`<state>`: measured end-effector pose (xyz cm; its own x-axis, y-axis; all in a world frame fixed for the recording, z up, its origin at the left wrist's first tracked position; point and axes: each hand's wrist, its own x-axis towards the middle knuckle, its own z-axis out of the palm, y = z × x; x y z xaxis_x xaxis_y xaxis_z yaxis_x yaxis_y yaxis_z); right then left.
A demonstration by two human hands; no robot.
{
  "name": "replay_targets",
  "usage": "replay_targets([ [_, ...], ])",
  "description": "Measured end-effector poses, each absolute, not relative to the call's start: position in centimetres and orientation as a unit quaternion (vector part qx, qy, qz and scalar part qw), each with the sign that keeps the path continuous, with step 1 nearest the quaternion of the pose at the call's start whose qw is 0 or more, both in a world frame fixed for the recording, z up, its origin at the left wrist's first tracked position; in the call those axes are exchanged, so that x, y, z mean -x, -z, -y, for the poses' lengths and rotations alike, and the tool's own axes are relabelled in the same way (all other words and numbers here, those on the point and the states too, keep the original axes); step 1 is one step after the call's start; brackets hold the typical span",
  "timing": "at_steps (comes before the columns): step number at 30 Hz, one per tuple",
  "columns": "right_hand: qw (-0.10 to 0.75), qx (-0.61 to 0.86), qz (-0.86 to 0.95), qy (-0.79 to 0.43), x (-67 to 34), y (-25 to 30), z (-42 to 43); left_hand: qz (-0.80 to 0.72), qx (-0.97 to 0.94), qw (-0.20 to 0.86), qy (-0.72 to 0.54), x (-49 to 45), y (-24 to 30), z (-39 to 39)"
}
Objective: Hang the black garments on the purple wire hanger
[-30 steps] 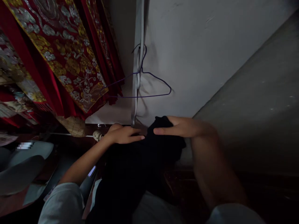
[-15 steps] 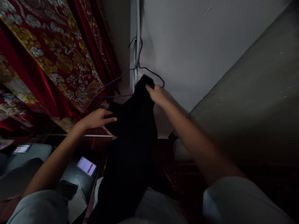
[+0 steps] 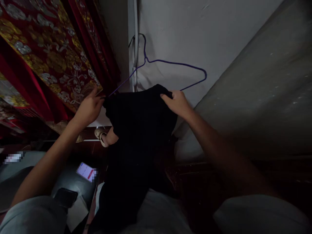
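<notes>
A black garment (image 3: 141,123) hangs down in front of me, its upper edge stretched between my hands; it is too dark to tell its exact kind. My left hand (image 3: 89,107) pinches its upper left corner, where the left arm of a purple wire hanger (image 3: 175,62) meets the cloth. My right hand (image 3: 177,102) grips the upper right edge, thumb on top. The hanger's right end sticks out bare above that hand, and its hook is up by a pale pipe on the wall. Its lower left part is hidden by the garment.
Red curtains (image 3: 56,58) with gold and silver patterns hang at the left. A lit phone (image 3: 86,171) and a dark wallet-like object (image 3: 65,197) lie on a dark seat. A foot in a beige clog (image 3: 101,136) shows beyond the garment. A grey-green sloping surface (image 3: 263,97) stands right.
My left hand has moved up and left to the garment's corner, spreading its upper edge wide. My right hand has shifted slightly right. The hanger has swung, showing more of its right arm.
</notes>
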<state>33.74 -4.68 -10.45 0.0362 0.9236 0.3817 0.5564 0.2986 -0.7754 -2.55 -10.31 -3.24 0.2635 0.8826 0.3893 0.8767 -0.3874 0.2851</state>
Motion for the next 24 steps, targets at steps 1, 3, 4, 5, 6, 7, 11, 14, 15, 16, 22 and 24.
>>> replay_targets([
  [1, 0.448, 0.563, 0.664, -0.204, -33.5, 10.3, 5.0, -0.577, -0.776, -0.015, -0.252, 1.9, 2.3, 10.5],
  [3, 0.445, 0.566, 0.661, -0.212, -32.8, 10.1, 5.6, -0.619, -0.746, -0.049, -0.239, 1.0, 0.8, 10.4],
  [4, 0.446, 0.561, 0.663, -0.213, -32.5, 10.1, 5.9, -0.635, -0.739, -0.066, -0.215, 0.8, 0.5, 10.2],
  [5, 0.449, 0.554, 0.669, -0.211, -32.3, 10.1, 6.2, -0.649, -0.735, -0.083, -0.179, 0.7, 0.3, 9.9],
  [6, 0.452, 0.546, 0.676, -0.204, -32.3, 10.1, 6.4, -0.660, -0.732, -0.096, -0.136, 0.8, 0.4, 9.6],
  [7, 0.456, 0.539, 0.682, -0.193, -32.3, 10.0, 6.6, -0.669, -0.731, -0.103, -0.090, 0.9, 0.6, 9.2],
  [11, 0.451, 0.533, 0.700, -0.149, -33.1, 9.6, 7.0, -0.691, -0.719, -0.066, -0.003, 0.9, 1.8, 7.8],
  [14, 0.448, 0.532, 0.702, -0.151, -32.9, 9.4, 7.2, -0.662, -0.735, -0.063, -0.130, 0.0, 1.8, 6.7],
  [15, 0.449, 0.531, 0.702, -0.153, -32.7, 9.4, 7.3, -0.646, -0.737, -0.070, -0.185, -0.3, 1.5, 6.2],
  [16, 0.448, 0.530, 0.703, -0.155, -32.4, 9.4, 7.4, -0.634, -0.736, -0.078, -0.225, -0.6, 1.3, 5.7],
  [22, 0.409, 0.572, 0.705, -0.094, -32.3, 9.7, 7.5, -0.683, -0.713, -0.044, -0.152, 0.6, 2.7, 3.4],
  [24, 0.394, 0.584, 0.706, -0.077, -32.5, 9.6, 7.4, -0.685, -0.717, 0.007, -0.133, 1.8, 4.4, 3.5],
])
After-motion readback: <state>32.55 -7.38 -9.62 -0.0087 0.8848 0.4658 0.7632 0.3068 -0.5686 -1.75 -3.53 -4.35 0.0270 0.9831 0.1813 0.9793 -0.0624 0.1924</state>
